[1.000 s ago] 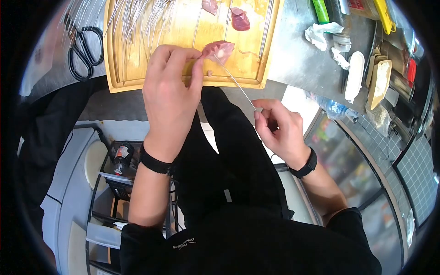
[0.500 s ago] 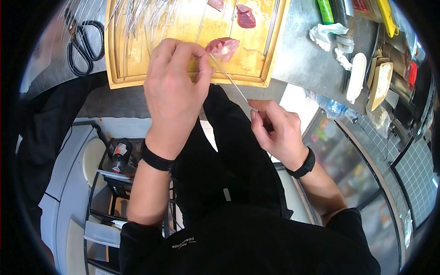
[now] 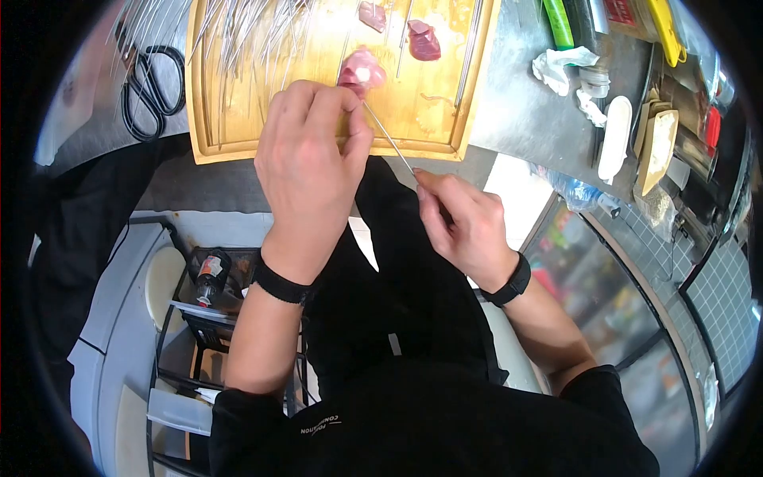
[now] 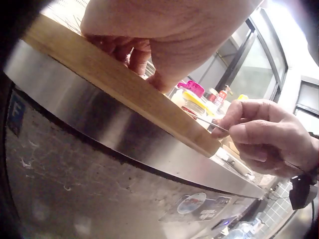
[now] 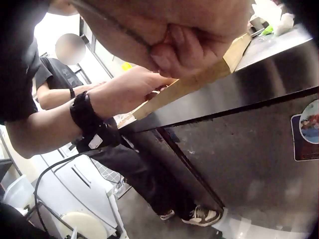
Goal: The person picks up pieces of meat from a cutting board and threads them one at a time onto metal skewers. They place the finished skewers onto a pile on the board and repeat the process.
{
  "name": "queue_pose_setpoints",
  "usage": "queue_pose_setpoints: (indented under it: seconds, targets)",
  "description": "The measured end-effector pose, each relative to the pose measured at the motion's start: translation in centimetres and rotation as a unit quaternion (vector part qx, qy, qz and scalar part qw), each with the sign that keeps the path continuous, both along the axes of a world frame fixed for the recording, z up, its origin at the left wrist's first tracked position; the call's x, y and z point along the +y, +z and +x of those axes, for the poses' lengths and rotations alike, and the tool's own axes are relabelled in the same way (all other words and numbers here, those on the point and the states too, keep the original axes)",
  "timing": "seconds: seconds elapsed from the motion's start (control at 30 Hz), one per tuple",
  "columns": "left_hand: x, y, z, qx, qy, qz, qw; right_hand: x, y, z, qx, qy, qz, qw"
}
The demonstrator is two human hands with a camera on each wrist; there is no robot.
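My left hand [image 3: 310,151] pinches the near end of a pink piece of raw meat [image 3: 363,70] over the wooden board [image 3: 413,83]. A thin metal skewer [image 3: 388,139] slants from the meat's near end toward my right hand [image 3: 469,226]. Thumb and forefinger of that right hand pinch the skewer's lower end, just off the board's near edge; the left wrist view shows the same pinch on the skewer [image 4: 212,123]. The skewer's far tip is hidden at the left fingertips. Two smaller meat pieces, one pale [image 3: 372,16] and one darker [image 3: 424,41], lie farther back.
Many loose metal skewers [image 3: 246,32] cover the board's left side. Black-handled scissors [image 3: 151,91] lie left of it on the steel counter [image 3: 509,103]. Crumpled tissue [image 3: 560,67] and a white oblong tray [image 3: 614,137] are at right. Another person [image 5: 60,74] stands nearby.
My right hand has moved up and left, closer to the meat, and less skewer shows between the hands. The meat has turned and shifted slightly left under my left fingers.
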State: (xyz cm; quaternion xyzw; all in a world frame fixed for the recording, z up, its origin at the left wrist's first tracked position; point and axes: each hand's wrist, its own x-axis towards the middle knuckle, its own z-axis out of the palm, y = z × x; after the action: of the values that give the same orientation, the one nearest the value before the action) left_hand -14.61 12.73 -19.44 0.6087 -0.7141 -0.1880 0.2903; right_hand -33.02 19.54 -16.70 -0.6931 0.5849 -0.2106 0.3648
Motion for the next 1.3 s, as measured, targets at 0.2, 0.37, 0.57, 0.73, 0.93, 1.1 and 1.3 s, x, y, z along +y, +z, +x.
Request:
queue_pose_setpoints:
  seconds: [0.2, 0.37, 0.57, 0.73, 0.93, 1.1, 1.3]
  targets:
    - [0.4, 0.5, 0.2, 0.046, 0.018, 0.052, 0.997, 0.9, 0.2, -0.4, -0.023, -0.038, 0.048, 0.998]
    - [0.5, 0.9, 0.6, 0.050, 0.034, 0.082, 0.995, 2.6, 0.4, -1.6, -0.053, -0.058, 0.064, 0.995]
    - [0.2, 2.0, -0.1, 0.068, 0.049, 0.103, 0.991, 3.0, 0.7, -2.4, -0.060, -0.052, 0.032, 0.996]
    - [0.0, 0.8, -0.7, 0.016, 0.037, 0.062, 0.997, 3.7, 0.5, -4.5, -0.107, -0.156, -0.104, 0.976]
    - [-0.2, 0.4, -1.7, 0.012, -0.016, -0.018, 1.000, 1.4, 5.0, -12.1, -0.579, -0.388, -0.008, 0.717]
    - [-1.0, -0.2, -1.9, 0.054, -0.079, -0.044, 0.994, 0.6, 7.0, -17.6, -0.720, -0.360, 0.008, 0.594]
    - [-0.6, -0.3, -1.3, 0.079, -0.044, 0.005, 0.996, 1.4, 8.0, -16.8, -0.525, -0.403, 0.020, 0.749]
